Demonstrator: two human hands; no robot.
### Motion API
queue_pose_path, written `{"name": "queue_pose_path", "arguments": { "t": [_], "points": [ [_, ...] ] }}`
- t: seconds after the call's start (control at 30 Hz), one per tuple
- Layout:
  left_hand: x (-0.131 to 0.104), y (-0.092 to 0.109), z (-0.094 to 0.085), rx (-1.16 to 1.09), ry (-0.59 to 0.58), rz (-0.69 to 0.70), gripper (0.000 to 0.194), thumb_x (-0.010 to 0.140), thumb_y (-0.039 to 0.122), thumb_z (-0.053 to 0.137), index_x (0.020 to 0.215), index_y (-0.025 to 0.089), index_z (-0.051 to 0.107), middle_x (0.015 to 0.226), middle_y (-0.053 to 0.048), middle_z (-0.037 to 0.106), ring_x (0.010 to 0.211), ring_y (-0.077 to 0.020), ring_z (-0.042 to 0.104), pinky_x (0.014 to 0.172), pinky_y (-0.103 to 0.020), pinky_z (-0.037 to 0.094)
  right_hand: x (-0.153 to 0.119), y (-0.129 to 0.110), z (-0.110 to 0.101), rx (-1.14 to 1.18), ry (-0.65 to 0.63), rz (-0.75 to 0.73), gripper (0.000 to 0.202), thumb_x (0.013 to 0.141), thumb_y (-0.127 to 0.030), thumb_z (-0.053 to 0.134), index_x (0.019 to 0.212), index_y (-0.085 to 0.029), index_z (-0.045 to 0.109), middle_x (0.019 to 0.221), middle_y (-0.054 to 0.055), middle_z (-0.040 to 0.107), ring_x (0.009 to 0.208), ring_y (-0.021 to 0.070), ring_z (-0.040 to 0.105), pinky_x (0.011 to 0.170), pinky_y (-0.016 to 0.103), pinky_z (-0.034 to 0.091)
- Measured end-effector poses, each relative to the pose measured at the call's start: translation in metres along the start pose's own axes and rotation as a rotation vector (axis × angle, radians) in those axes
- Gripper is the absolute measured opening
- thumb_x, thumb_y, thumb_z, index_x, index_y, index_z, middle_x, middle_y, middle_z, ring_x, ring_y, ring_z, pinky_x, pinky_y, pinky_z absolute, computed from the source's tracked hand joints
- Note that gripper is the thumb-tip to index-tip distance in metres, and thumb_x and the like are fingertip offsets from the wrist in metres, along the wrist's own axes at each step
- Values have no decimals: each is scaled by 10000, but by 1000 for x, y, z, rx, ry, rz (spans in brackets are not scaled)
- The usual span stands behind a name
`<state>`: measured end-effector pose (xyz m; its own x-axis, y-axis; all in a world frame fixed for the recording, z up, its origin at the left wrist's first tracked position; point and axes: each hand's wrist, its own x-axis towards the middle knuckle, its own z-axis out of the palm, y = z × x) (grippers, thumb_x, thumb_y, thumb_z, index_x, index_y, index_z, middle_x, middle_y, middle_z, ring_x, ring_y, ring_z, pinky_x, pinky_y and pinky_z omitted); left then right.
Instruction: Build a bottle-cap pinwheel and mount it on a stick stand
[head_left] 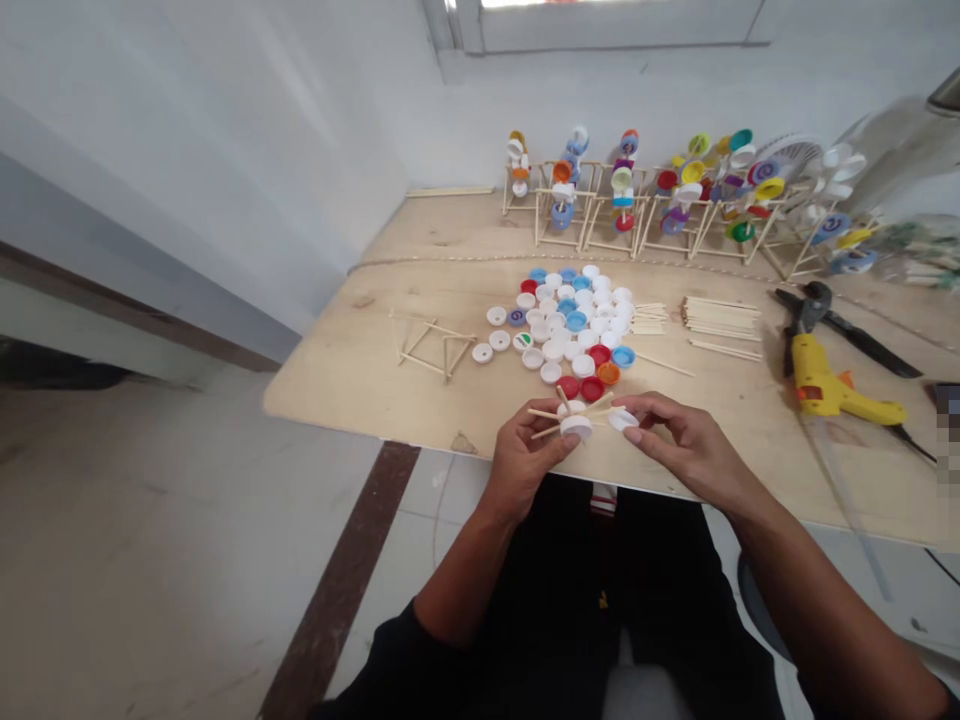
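Near the table's front edge, my left hand is closed on a small wheel of wooden sticks and white bottle caps, its sticks fanning outward. A white bottle cap is pinched between the thumb and fingers of my right hand, at the right side of the wheel. Whether that cap touches a stick end I cannot tell. Just beyond my hands lies a spread of loose bottle caps, mostly white, with some red, blue and orange ones.
Left of the caps stands a stick frame. Short sticks and longer sticks lie to the right. Farther right are a yellow glue gun and black-handled pliers. Several stick stands with colourful cap wheels line the wall.
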<state>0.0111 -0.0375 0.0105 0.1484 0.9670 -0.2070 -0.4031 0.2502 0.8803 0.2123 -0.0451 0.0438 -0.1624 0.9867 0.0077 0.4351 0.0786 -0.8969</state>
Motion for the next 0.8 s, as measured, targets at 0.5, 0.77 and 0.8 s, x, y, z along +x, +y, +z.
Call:
{"name": "queue_pose_path", "arguments": {
  "t": [0.5,0.77,0.8],
  "points": [
    [1,-3,-1,-4,-33,-16,356,612,215,827,923,184,656,895,-24,733,832,-162,679,805,-284,519,-2,-7,7,-104,38,-126,282,832,-371,615,1088,-258,651,980,39,659,857,166,583,821,332,497],
    [1,-3,-2,13,-19,-33,366,603,218,831,925,184,660,887,-22,735,822,-163,679,796,-281,515,-2,-3,8,-116,32,-134,271,836,-376,609,1079,-262,645,1011,44,651,875,171,582,842,342,495],
    [1,-3,-1,13,-19,-34,366,602,217,831,925,184,661,891,-23,736,824,-163,678,797,-281,513,-3,-4,9,-116,33,-130,273,835,-379,610,1079,-263,646,1005,43,651,877,173,583,843,343,495]
  ]
}}
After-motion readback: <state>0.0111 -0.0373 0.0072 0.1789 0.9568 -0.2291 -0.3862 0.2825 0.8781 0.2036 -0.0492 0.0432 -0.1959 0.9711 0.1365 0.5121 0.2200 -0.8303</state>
